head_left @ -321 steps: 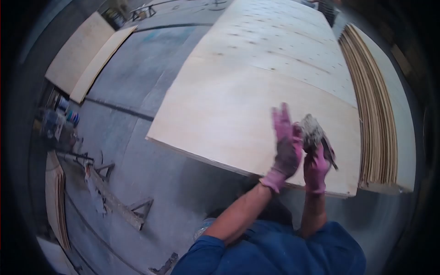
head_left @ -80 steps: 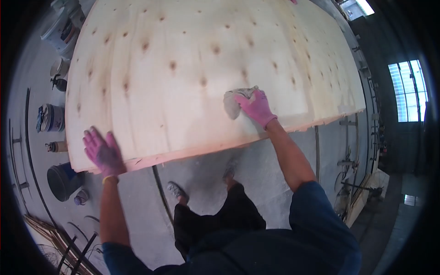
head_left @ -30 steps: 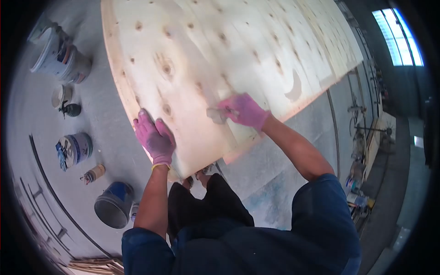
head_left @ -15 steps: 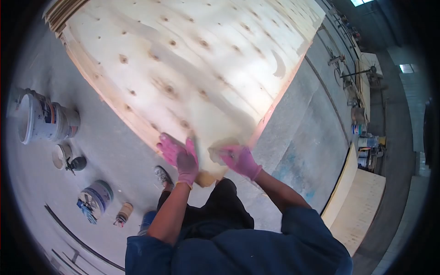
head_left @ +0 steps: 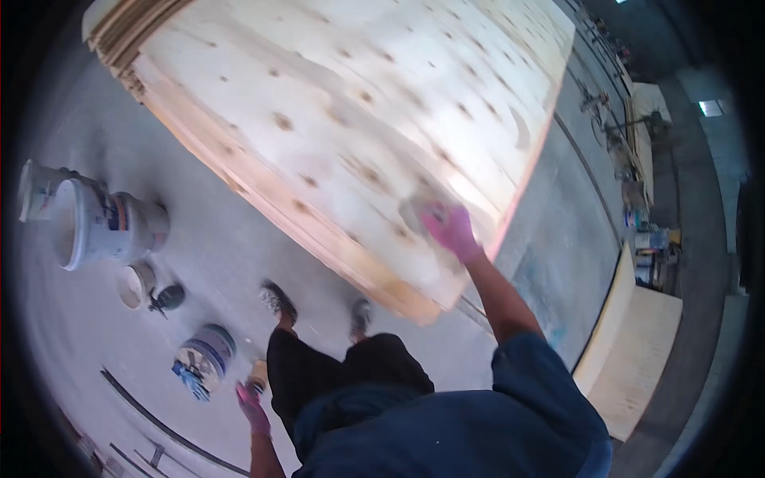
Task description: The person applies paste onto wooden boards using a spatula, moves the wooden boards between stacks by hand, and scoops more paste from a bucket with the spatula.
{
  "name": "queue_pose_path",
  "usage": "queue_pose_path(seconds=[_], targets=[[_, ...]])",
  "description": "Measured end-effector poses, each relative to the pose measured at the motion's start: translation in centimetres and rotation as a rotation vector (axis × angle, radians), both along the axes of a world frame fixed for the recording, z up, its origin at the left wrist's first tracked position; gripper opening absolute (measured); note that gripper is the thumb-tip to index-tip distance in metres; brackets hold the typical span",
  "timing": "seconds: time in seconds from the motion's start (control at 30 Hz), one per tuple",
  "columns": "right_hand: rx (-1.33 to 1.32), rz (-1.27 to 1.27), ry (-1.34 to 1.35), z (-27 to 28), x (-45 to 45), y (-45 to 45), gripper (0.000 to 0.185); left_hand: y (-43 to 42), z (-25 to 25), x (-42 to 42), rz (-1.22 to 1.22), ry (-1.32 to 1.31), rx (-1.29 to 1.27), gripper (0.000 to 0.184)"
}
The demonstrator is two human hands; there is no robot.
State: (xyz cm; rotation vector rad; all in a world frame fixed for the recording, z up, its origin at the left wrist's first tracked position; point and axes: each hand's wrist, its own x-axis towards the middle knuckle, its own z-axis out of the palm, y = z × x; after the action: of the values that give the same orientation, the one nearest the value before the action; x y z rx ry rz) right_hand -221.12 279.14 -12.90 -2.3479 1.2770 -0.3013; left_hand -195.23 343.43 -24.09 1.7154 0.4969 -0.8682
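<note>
A large stack of knotty plywood sheets (head_left: 343, 143) fills the upper middle of the head view, with grey-beige smears along its top face. My right hand (head_left: 450, 229), in a pink glove, is closed on a flat greyish piece (head_left: 416, 211). That piece lies against the top sheet near the stack's right-hand corner; blur hides its exact kind. My left hand (head_left: 253, 408), gloved in pink too, hangs low at my side, away from the plywood. Its fingers look stretched out and nothing shows in them. Just beyond it, a small tan container (head_left: 258, 373) stands on the floor.
White buckets (head_left: 80, 223) stand on the concrete floor at left, near a smaller open pail (head_left: 135, 285). A lidded tub (head_left: 209, 358) carries a blue-striped glove or cloth. Plywood panels (head_left: 637, 358) lean at right. My shoes (head_left: 276, 299) are beside the stack's near edge.
My left hand has left the plywood's near corner and dropped to my side. My right hand has moved farther up over the sheet with the flat piece. The view has shifted too.
</note>
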Motion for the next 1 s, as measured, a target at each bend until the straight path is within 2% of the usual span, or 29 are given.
queue_pose_path(seconds=[0.07,0.1,0.13,0.17,0.2,0.23,0.27,0.3,0.33,0.4,0.43,0.47,0.5,0.53,0.57,0.67,0.7,0.77,0.83,0.87,0.93,0.97,1.0], targets=[[-0.026,0.053,-0.121,-0.1,1.0,3.3,0.032,4.4,-0.6,2.1,-0.138,0.026,0.039,0.051],[-0.085,0.073,-0.160,0.1,2.1,5.0,0.027,6.8,-2.5,3.2,-0.063,0.043,0.142,0.055],[-0.026,0.051,-0.183,-0.5,2.7,6.2,0.021,7.7,-4.3,4.8,0.016,0.073,0.246,0.059],[0.384,-0.136,-0.154,0.7,4.3,7.1,0.021,6.9,-4.4,7.0,0.099,0.099,0.211,0.057],[0.614,-0.283,-0.357,0.2,5.8,8.0,0.022,6.6,-4.2,9.6,0.168,0.133,0.181,0.055],[0.842,-0.432,-0.567,-0.3,8.2,9.1,0.024,5.7,-4.9,13.7,0.126,0.116,0.169,0.058],[0.900,-0.516,-0.563,0.0,11.3,10.5,0.025,5.3,-5.1,17.4,0.086,0.107,0.163,0.062],[0.983,-0.611,-0.729,-1.6,14.2,12.0,0.026,3.1,-3.8,22.7,-0.066,0.004,0.119,0.055],[1.063,-0.710,-0.904,-3.6,17.4,13.3,0.028,-0.2,-3.1,27.9,-0.160,-0.285,0.003,0.047],[1.371,-0.812,-1.203,-3.8,24.2,15.2,0.025,-8.8,2.8,40.2,-0.419,-0.601,0.007,0.042],[1.418,-0.913,-1.224,-5.8,26.8,15.3,0.023,-13.1,5.4,45.7,-0.548,-0.751,0.015,0.040],[1.470,-0.904,-1.248,-5.1,30.1,15.1,0.023,-17.1,6.6,50.9,-0.553,-0.803,-0.067,0.039],[1.525,-0.885,-1.270,-3.3,34.5,14.6,0.023,-22.4,8.6,56.0,-0.368,-0.651,-0.284,0.038],[1.584,-0.870,-1.286,-2.7,38.4,14.0,0.023,-26.6,11.1,60.6,-0.559,-0.970,-0.134,0.038],[1.711,-0.575,-1.339,-5.1,40.1,12.6,0.032,-30.6,12.2,64.9,-0.598,-0.982,-0.087,0.038],[1.642,-0.714,-1.252,-2.3,53.6,8.5,0.032,-38.4,15.2,76.5,-0.729,-0.899,-0.015,0.038],[1.653,-0.524,-1.255,-3.3,57.7,6.5,0.037,-39.5,15.1,79.3,-0.716,-0.916,0.001,0.037],[1.579,-0.585,-1.235,-1.9,69.9,2.7,0.038,-40.0,13.2,84.3,-0.664,-0.931,0.043,0.037],[1.471,-0.404,-1.107,0.7,83.5,-2.3,0.036,-37.7,9.6,88.6,-0.569,-0.899,0.088,0.039],[1.517,-0.266,-1.108,1.7,89.5,-4.9,0.034,-36.0,8.4,90.5,-0.532,-0.849,0.115,0.040],[1.622,0.013,-1.058,3.0,101.1,-10.4,0.031,-34.3,12.9,92.8,-0.341,-0.648,0.112,0.038],[1.711,0.190,-1.006,2.4,108.6,-12.6,0.031,-33.1,13.3,93.8,-0.326,-0.624,0.210,0.036],[2.516,0.493,-1.035,-1.7,113.8,-17.5,0.029,-32.0,13.6,95.3,-0.285,-0.601,0.323,0.034]])
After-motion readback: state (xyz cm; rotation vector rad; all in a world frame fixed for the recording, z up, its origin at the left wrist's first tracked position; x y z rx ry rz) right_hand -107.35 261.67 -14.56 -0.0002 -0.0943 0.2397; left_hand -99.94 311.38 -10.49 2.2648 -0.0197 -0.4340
